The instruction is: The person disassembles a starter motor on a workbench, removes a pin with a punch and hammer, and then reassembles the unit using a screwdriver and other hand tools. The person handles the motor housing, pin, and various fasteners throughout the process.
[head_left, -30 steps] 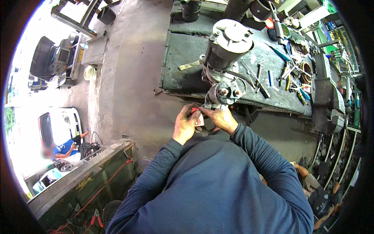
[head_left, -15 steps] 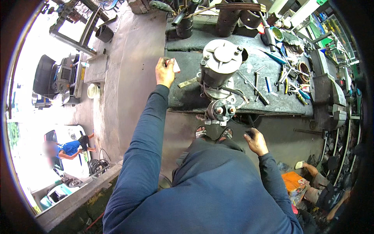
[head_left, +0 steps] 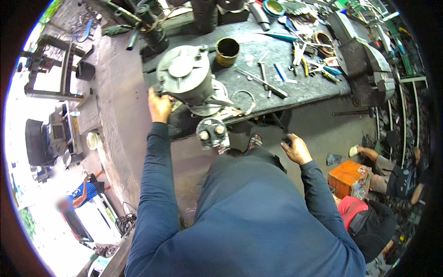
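A starter motor [head_left: 184, 74] with a round pale metal end cap sits at the workbench's left end. Its smaller solenoid [head_left: 212, 134], with two copper-coloured terminals, juts past the bench's front edge. Beside the motor's left side is my left hand [head_left: 159, 109], fingers curled; what they hold, if anything, is hidden, and whether they touch the casing I cannot tell. My right hand [head_left: 297, 150] hangs in front of the bench, right of my legs, its fingers bent round something dark that I cannot make out.
Pliers [head_left: 323, 69], a ratchet [head_left: 274, 89] and several other hand tools lie on the workbench [head_left: 258, 104]. An open rusty cylinder [head_left: 227, 51] stands behind the motor. A large vise [head_left: 369, 69] is at the right. People sit low at the right by an orange box [head_left: 348, 179].
My view has swung right, so the bench and motor sit farther left. My left hand has come close beside the motor; the small white and orange piece it held no longer shows.
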